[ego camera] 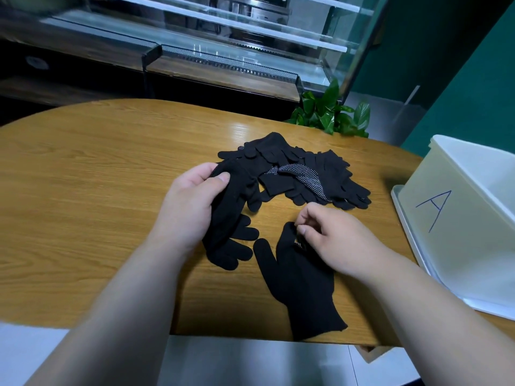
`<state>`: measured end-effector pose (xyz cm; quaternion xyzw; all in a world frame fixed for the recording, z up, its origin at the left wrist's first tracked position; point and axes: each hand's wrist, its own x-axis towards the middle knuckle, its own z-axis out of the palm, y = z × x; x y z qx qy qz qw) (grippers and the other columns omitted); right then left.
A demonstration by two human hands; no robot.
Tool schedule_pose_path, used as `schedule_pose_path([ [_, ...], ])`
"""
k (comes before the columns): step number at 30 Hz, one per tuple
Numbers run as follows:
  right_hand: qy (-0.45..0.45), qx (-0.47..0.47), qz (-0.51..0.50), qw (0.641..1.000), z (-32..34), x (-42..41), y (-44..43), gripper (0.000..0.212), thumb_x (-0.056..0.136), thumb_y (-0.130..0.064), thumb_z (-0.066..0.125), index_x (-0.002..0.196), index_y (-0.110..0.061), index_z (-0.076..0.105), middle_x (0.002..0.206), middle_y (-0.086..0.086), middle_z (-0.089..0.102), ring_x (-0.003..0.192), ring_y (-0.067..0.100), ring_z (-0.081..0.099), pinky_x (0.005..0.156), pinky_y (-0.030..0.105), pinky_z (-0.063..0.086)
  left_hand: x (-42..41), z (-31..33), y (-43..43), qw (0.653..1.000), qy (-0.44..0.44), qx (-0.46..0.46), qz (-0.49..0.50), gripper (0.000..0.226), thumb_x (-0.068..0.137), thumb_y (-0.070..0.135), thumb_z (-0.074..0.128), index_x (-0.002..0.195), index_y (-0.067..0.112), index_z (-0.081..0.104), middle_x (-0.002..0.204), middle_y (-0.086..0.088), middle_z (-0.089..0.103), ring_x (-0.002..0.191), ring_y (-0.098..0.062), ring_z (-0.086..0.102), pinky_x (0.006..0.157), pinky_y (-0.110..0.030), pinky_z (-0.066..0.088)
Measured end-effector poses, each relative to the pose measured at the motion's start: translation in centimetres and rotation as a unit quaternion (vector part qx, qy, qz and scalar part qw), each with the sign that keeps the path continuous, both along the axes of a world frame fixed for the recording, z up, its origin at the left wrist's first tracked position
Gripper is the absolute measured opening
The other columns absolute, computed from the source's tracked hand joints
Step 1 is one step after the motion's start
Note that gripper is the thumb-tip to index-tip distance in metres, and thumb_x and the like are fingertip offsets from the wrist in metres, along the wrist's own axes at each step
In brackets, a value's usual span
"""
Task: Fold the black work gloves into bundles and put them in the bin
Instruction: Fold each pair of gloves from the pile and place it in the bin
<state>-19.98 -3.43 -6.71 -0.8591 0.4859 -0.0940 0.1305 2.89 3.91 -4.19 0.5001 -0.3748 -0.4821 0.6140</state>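
A pile of several black work gloves [312, 174] lies at the middle of the wooden table [97, 168]; one shows a white-dotted palm. My left hand [192, 207] grips one black glove [237, 215] by its cuff end, the glove's fingers hanging toward me. A second black glove [298, 282] lies flat near the front edge, cuff toward me. My right hand [331, 238] pinches the fingertip end of that flat glove. The translucent white bin [473, 218] marked "A" stands at the right.
The bin sits on a white lid or tray [412, 235] at the table's right edge. A green leafy plant [331, 112] stands behind the table. A glass display case and dark counter fill the background. Bare tabletop stretches to the left.
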Motion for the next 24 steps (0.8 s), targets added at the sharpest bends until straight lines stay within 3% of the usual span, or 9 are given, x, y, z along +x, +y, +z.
schedule_pose_path([
  [2,0.027,0.011,-0.024,0.999,0.2,0.4,-0.3,0.011,0.094,-0.026,0.061,0.101,-0.031,0.054,0.094,-0.013,0.058,0.093,0.013,0.054,0.081,0.032,0.044,0.1,0.0,0.0,1.000,0.002,0.000,0.002,0.019,0.101,0.013,0.050,0.097,0.007,0.068,0.086,-0.026,0.070,0.074,-0.056,0.065,0.060,-0.063,0.057],
  [5,0.093,0.015,-0.047,0.994,0.3,0.5,-0.7,0.011,0.090,-0.037,0.064,0.098,-0.034,0.056,0.104,-0.009,0.051,0.105,0.017,0.048,0.093,0.035,0.040,0.2,-0.1,-0.1,1.000,-0.002,0.000,0.007,0.019,0.101,0.013,0.050,0.098,0.005,0.067,0.077,-0.016,0.070,0.062,-0.038,0.068,0.055,-0.049,0.059],
  [9,0.139,0.024,-0.047,0.989,0.6,0.6,-0.9,0.014,0.090,-0.043,0.062,0.084,-0.030,0.058,0.097,-0.010,0.051,0.104,0.018,0.048,0.096,0.038,0.036,0.3,-0.1,-0.1,1.000,0.007,-0.004,0.009,0.019,0.101,0.012,0.050,0.100,0.002,0.066,0.075,-0.015,0.069,0.058,-0.030,0.066,0.049,-0.039,0.059],
  [12,0.120,0.043,-0.028,0.991,0.9,0.8,-1.1,0.020,0.091,-0.039,0.065,0.078,-0.028,0.056,0.094,-0.011,0.052,0.100,0.015,0.047,0.101,0.038,0.033,0.3,-0.2,-0.2,1.000,0.005,-0.012,0.007,0.018,0.101,0.011,0.050,0.099,0.002,0.065,0.070,-0.010,0.068,0.053,-0.022,0.065,0.044,-0.028,0.052],
  [15,0.059,0.004,-0.041,0.997,0.7,1.3,-1.8,0.023,0.091,-0.040,0.067,0.077,-0.029,0.052,0.090,-0.013,0.054,0.093,0.014,0.048,0.097,0.038,0.037,0.2,-0.2,-0.2,1.000,0.001,-0.020,0.000,0.019,0.101,0.010,0.049,0.102,-0.001,0.064,0.068,-0.007,0.067,0.050,-0.017,0.064,0.043,-0.022,0.049],
  [18,0.024,-0.025,-0.070,0.997,0.1,2.2,-2.5,0.013,0.091,-0.041,0.067,0.090,-0.032,0.057,0.094,-0.014,0.057,0.099,0.016,0.053,0.094,0.040,0.044,0.2,-0.2,-0.2,1.000,0.001,-0.021,-0.002,0.020,0.101,0.010,0.049,0.103,-0.002,0.064,0.069,-0.009,0.067,0.051,-0.019,0.064,0.043,-0.024,0.050],
  [21,0.000,-0.050,-0.093,0.994,-0.9,2.3,-3.1,0.026,0.091,-0.043,0.067,0.114,-0.030,0.063,0.110,-0.008,0.061,0.108,0.018,0.055,0.099,0.043,0.046,0.2,-0.4,-0.3,1.000,0.003,-0.021,0.000,0.019,0.100,0.012,0.050,0.101,-0.001,0.064,0.075,-0.016,0.067,0.058,-0.031,0.066,0.048,-0.038,0.057],
  [23,-0.036,-0.108,-0.113,0.987,-0.9,1.9,-2.9,0.026,0.095,-0.039,0.063,0.117,-0.027,0.064,0.114,-0.004,0.062,0.110,0.020,0.055,0.100,0.043,0.045,0.3,-0.4,-0.3,1.000,0.002,-0.019,-0.006,0.019,0.100,0.013,0.050,0.102,0.001,0.065,0.080,-0.022,0.067,0.064,-0.043,0.066,0.055,-0.052,0.060],
  [24,-0.059,-0.135,-0.122,0.981,-0.8,1.5,-2.5,0.021,0.096,-0.036,0.062,0.113,-0.025,0.066,0.112,-0.004,0.063,0.110,0.021,0.055,0.099,0.041,0.045,0.2,-0.4,-0.3,1.000,0.002,-0.017,-0.008,0.019,0.101,0.013,0.050,0.102,0.001,0.065,0.081,-0.022,0.067,0.065,-0.043,0.066,0.055,-0.052,0.059],
])
